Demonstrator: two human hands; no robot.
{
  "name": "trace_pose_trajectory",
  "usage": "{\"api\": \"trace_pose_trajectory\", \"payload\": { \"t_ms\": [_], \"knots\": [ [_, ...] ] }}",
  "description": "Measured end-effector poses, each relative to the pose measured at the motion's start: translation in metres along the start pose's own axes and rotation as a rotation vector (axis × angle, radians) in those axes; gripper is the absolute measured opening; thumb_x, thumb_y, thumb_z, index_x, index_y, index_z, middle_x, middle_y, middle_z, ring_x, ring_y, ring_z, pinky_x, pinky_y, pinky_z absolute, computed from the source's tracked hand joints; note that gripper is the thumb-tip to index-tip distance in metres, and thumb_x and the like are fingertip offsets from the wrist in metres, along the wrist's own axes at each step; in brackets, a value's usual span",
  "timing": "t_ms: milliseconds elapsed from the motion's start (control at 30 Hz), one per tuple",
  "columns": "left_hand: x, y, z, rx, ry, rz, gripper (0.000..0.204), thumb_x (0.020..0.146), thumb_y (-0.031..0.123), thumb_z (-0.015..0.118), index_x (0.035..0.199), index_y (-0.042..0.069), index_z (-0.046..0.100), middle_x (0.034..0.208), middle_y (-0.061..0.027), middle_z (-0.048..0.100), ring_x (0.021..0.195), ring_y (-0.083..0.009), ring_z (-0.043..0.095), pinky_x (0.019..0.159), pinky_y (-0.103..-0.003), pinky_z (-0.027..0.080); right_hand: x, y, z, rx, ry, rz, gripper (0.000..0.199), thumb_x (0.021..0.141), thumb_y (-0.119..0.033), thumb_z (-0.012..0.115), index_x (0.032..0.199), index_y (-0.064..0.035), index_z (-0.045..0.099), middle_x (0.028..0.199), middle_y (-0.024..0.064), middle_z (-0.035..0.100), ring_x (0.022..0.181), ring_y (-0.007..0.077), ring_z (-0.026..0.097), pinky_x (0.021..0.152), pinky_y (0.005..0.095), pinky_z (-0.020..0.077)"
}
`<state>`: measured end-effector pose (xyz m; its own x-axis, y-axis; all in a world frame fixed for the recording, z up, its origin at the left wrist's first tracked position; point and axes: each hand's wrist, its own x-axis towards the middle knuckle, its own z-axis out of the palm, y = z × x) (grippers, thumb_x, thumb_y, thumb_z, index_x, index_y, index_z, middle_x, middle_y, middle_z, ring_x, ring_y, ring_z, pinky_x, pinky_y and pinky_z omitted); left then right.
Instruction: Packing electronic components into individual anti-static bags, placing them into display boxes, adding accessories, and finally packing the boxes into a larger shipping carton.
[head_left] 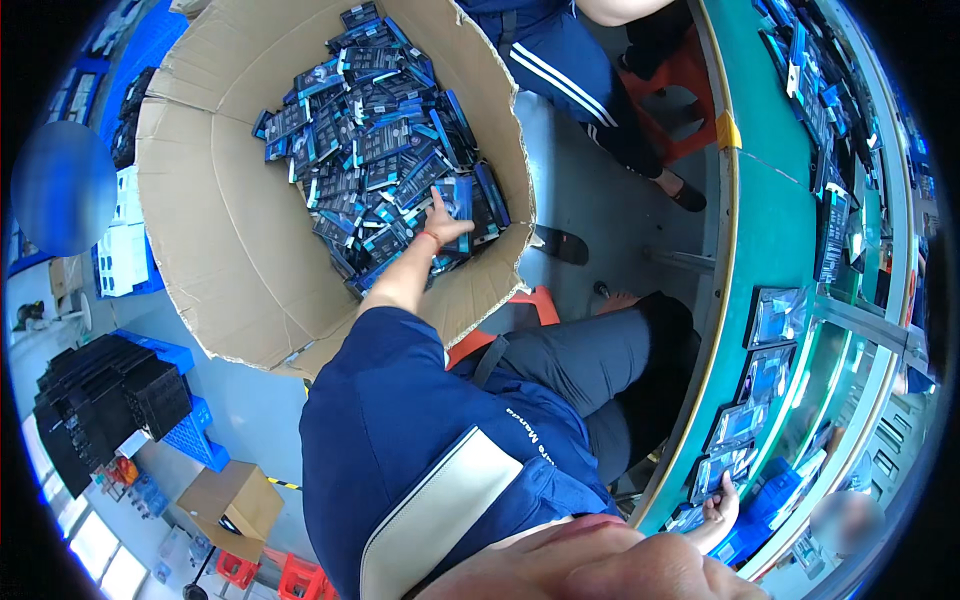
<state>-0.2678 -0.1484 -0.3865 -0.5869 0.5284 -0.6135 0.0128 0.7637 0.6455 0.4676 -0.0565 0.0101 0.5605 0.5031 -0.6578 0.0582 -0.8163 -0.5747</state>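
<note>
Leaning over a blue-sleeved shoulder, 1 worker's left hand (443,226) is reaching, fingers spread and gripping nothing, into a large cardboard box (215,215) still heaped with blue-and-black packets (375,135), while the right hand (722,508) is touching packets on the green conveyor (775,215).

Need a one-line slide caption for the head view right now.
Left hand reaches into a large brown cardboard box onto blue-and-black flat packets; right hand rests on packets at the green conveyor belt.
</note>
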Motion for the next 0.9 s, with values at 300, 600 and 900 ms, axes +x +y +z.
{"api": "trace_pose_trajectory", "payload": {
  "t_ms": [300, 600, 900],
  "knots": [
    [-0.13, 0.169, -0.16, -1.344, -0.706, 0.554, 0.08, 0.065, 0.031, 0.064, 0.131, -0.006, 0.038, 0.125, -0.0198, 0.051, 0.117, -0.0353, 0.051, 0.097, -0.058, 0.042, -0.03, 0.017, 0.017, -0.038, -0.096, -0.194, 0.024, 0.083, -0.018, 0.071, 0.093, -0.0069, 0.051, 0.06, -0.0001, 0.054, 0.035, 0.0078, 0.041, 0.027, 0.0233, 0.0295],
    [-0.294, 0.315, -0.054, -1.027, -1.191, 0.493, 0.076, 0.073, 0.013, 0.063, 0.137, -0.006, 0.028, 0.132, -0.0231, 0.045, 0.118, -0.0336, 0.051, 0.1, -0.044, 0.043, -0.078, 0.035, 0.022, 0.15, 0.029, -0.42, 0.025, 0.082, -0.009, 0.063, 0.104, -0.0039, 0.052, 0.071, 0.0014, 0.056, 0.042, 0.0059, 0.042, 0.034, 0.0193, 0.0282],
    [-0.442, 0.309, 0.197, -0.583, -1.098, 0.996, 0.089, 0.084, -0.009, 0.052, 0.149, 0.01, -0.006, 0.149, -0.0132, 0.019, 0.133, -0.0206, 0.029, 0.108, -0.034, 0.027, -0.106, 0.105, -0.035, 0.655, 0.157, -0.591, 0.025, 0.079, -0.013, 0.073, 0.094, -0.0039, 0.055, 0.063, 0.0005, 0.058, 0.036, 0.0061, 0.044, 0.031, 0.0209, 0.0352]
  ]
}}
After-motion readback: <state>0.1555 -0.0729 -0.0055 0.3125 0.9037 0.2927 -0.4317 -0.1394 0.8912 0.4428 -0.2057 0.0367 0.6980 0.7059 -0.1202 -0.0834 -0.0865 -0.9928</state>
